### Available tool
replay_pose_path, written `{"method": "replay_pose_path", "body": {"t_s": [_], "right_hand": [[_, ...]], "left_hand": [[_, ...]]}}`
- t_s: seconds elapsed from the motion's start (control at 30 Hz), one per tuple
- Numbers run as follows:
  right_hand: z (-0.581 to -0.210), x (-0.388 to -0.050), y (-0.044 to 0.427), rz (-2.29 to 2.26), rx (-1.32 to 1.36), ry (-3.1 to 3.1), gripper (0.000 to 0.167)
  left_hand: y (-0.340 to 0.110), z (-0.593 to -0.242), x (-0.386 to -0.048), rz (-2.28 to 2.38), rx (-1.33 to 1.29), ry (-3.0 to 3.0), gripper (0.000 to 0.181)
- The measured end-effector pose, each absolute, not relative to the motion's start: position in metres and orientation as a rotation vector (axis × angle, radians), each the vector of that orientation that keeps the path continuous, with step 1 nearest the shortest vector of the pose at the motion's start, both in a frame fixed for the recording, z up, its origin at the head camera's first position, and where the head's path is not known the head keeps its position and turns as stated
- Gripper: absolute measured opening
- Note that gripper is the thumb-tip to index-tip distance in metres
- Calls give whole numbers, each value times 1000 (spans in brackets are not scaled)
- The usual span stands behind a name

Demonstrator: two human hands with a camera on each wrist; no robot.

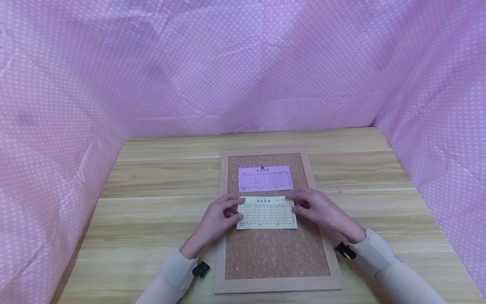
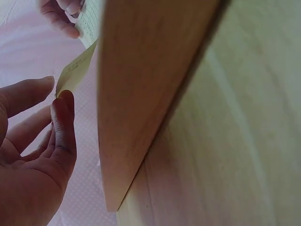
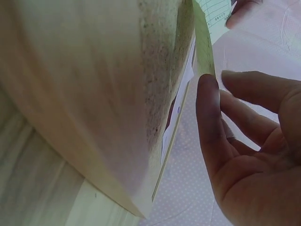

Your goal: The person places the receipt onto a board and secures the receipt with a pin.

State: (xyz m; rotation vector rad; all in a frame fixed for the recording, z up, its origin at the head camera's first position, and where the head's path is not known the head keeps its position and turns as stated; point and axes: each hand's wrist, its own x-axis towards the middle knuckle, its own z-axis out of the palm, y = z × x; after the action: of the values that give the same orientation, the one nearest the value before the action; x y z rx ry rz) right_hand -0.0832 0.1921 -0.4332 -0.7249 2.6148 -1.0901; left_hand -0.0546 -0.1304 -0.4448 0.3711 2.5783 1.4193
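Note:
A pale yellow printed form slip (image 1: 267,215) is held level by both hands over the middle of a wood-framed cork board (image 1: 277,257). My left hand (image 1: 217,216) pinches its left edge between thumb and fingers; the left wrist view shows the slip (image 2: 76,70) bent there. On the opposite edge, my right hand (image 1: 322,210) has the same kind of pinch, and the slip (image 3: 205,44) stands off the cork in the right wrist view. Just above it on the board lies a purple form slip (image 1: 265,180), with a purple pushpin (image 1: 262,167) at its top edge.
The board lies on a wood-grain table (image 1: 152,219). A tiny light purple object (image 1: 341,191) sits on the table right of the board, too small to identify. Pink dotted cloth (image 1: 243,76) hangs behind and along both sides.

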Motion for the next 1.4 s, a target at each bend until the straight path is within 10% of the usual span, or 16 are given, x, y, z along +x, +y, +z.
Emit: {"method": "replay_pose_path", "body": {"t_s": [1.4], "right_hand": [[-437,-99,192,-758,-729,2678,40]], "left_hand": [[-127,-446,-69,876,671,2759,57]]}}
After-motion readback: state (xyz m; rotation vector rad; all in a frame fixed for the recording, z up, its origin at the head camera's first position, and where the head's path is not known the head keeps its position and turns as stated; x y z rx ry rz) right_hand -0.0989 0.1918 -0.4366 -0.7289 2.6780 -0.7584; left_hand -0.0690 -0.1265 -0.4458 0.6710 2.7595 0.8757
